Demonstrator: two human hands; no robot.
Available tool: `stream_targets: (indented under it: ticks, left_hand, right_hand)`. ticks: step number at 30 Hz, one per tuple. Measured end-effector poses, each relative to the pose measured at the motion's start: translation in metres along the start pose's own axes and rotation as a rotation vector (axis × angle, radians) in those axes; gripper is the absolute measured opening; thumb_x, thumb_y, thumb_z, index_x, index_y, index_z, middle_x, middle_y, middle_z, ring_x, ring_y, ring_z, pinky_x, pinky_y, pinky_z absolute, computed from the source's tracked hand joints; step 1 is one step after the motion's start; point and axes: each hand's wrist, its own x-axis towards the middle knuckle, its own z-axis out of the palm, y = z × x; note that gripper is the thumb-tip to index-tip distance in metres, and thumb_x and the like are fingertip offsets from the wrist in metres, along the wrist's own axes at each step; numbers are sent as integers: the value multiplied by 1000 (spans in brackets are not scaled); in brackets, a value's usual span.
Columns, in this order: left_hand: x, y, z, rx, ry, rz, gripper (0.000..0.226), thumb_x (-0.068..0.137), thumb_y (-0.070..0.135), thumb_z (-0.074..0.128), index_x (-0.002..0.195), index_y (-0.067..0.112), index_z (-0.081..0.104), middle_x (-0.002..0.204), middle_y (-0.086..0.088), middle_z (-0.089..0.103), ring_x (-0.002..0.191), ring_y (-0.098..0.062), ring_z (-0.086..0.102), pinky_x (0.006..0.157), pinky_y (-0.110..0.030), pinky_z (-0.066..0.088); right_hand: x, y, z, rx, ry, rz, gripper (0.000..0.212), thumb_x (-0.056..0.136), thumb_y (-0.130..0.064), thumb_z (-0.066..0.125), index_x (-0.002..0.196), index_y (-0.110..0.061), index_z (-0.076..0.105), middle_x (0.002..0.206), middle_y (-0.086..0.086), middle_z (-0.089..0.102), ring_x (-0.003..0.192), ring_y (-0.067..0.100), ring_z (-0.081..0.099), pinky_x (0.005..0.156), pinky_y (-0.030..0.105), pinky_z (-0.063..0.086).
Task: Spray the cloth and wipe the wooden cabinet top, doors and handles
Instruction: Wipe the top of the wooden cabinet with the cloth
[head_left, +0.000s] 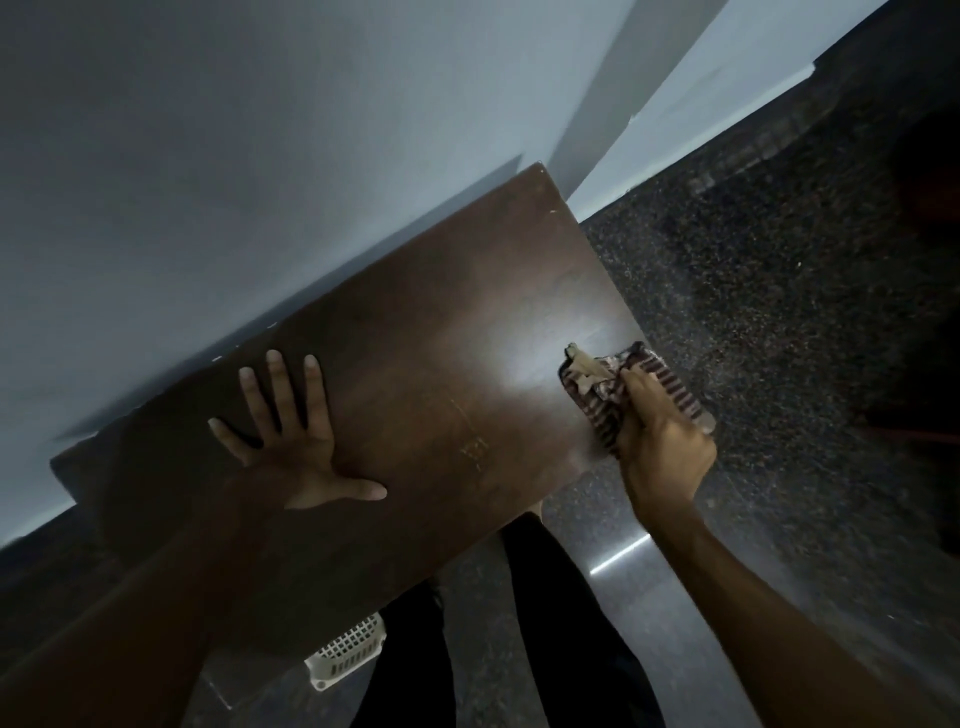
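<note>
Head | right hand grips crumpled striped cloth | left hand flat on glossy dark-brown cabinet top

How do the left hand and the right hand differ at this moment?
The left hand lies flat with fingers spread; the right hand is curled round the striped cloth. The left hand rests on bare wood toward the left, holding nothing; the right hand is at the right edge. Both are at the wooden cabinet top.

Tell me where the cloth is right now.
In the head view, the cloth lies at the right edge of the cabinet top, gripped by the right hand.
</note>
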Motion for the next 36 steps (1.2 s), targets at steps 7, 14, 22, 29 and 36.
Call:
stream_targets:
  ticks: [7, 14, 22, 29, 36]
  left_hand:
    - [1, -2, -1, 23, -11, -10, 171, 40, 89, 74, 123, 26, -62, 129, -10, -69, 127, -40, -56, 107, -79, -9]
    - [3, -1, 1, 31, 24, -18, 172, 38, 90, 73, 123, 26, -62, 130, -10, -68, 129, -39, -54, 107, -79, -7]
    - [0, -4, -3, 17, -18, 31, 169, 46, 86, 75, 125, 24, -60, 127, -10, -70, 125, -41, -57, 105, -79, -11]
    - [-1, -5, -4, 53, -35, 22, 182, 34, 72, 89, 125, 22, -61, 126, -13, -70, 124, -42, -57, 104, -81, -11]
    - [0, -6, 0, 54, -35, 32, 185, 37, 51, 99, 126, 21, -61, 126, -13, -70, 123, -43, -57, 105, -81, -10]
  right_hand:
    - [-111, -62, 22, 199, -56, -126, 37, 85, -13, 66, 120, -20, 72, 123, -3, 70, 103, 8, 68, 65, 20, 54]
    - [-85, -20, 7, 161, -142, -226, 45, 85, -21, 57, 130, -25, 61, 125, 1, 69, 92, 20, 73, 61, 24, 53]
    - [-16, -4, -2, -26, 24, 46, 36, 84, 0, 74, 115, -18, 74, 115, 4, 73, 59, 31, 67, 57, 17, 28]
    - [-126, -99, 42, 245, -166, -426, 42, 86, -13, 52, 124, -16, 68, 128, 3, 67, 120, 17, 62, 98, 29, 45]
    - [-118, -99, 43, 281, -294, -814, 36, 86, -15, 57, 117, -20, 74, 126, -2, 68, 115, 14, 65, 91, 27, 52]
